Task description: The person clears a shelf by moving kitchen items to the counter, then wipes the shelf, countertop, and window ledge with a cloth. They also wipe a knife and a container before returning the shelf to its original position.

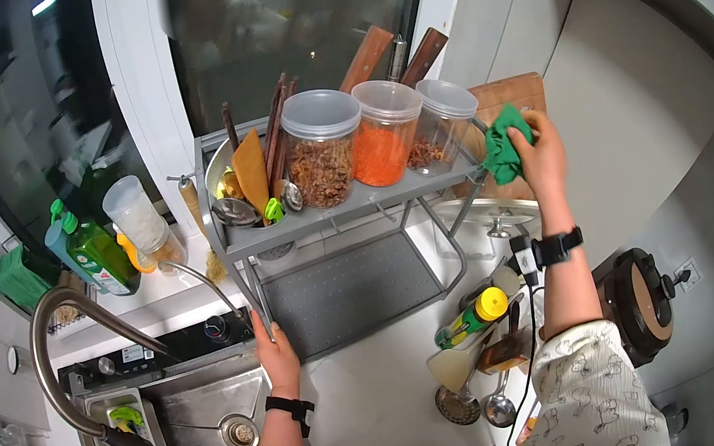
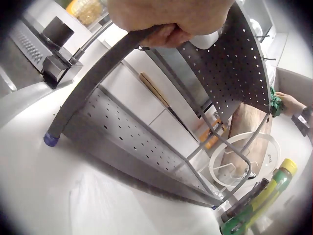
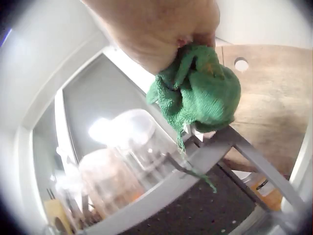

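A grey two-tier metal rack [image 1: 349, 290] with perforated shelves stands on the counter beside the sink. My left hand [image 1: 278, 361] grips its front left leg; in the left wrist view the fingers curl round the grey tube [image 2: 93, 73]. My right hand [image 1: 545, 158] holds a crumpled green cloth [image 1: 504, 146] at the right end of the upper shelf. Seen from the right wrist, the cloth [image 3: 208, 95] bunches beneath the hand, just over the shelf's corner. Three lidded jars [image 1: 327, 148] stand on that shelf, beside a holder of chopsticks and spatulas.
A steel sink [image 1: 208, 405] with a curved faucet [image 1: 57, 364] lies left. Behind the right hand leans a wooden cutting board [image 1: 527, 89]. A yellow-capped bottle [image 1: 475, 316], ladles and a pot lid [image 1: 505, 213] sit right of the rack, near a rice cooker [image 1: 637, 309].
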Tool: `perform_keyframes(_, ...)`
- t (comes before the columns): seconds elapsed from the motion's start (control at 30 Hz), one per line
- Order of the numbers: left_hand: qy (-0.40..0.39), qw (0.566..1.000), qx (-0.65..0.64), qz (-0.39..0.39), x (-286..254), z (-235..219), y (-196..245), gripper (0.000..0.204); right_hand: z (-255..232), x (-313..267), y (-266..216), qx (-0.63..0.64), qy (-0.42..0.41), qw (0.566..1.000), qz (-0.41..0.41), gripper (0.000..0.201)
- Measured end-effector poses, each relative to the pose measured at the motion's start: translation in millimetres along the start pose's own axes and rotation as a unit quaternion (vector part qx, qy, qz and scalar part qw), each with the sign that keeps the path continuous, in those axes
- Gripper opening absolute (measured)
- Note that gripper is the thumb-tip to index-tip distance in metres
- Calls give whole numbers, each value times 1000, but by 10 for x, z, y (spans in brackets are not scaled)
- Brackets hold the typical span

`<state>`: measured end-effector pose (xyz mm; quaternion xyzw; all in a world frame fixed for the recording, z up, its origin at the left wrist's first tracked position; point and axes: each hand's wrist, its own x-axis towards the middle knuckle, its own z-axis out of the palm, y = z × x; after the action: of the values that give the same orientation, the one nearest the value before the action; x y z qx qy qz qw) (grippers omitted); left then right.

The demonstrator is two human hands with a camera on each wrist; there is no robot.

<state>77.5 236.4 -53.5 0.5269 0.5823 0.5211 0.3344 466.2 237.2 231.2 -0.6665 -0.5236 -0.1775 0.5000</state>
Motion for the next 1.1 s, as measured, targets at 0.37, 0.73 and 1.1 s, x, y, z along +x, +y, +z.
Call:
perform_keyframes(0.37,-21,1000,4,3,-22,-59,133,46,167,-557,360,-117,-102,987,31,21)
perform_keyframes(0.73,-31,999,5,32,-45,-108,290,55,-102,-851,-15,-74,-221,972,-7,20)
perform_keyframes(1.1,7,993,-66,103,-51,-100,191,46,582,-919,-3185,-3,-315,887,-339,19)
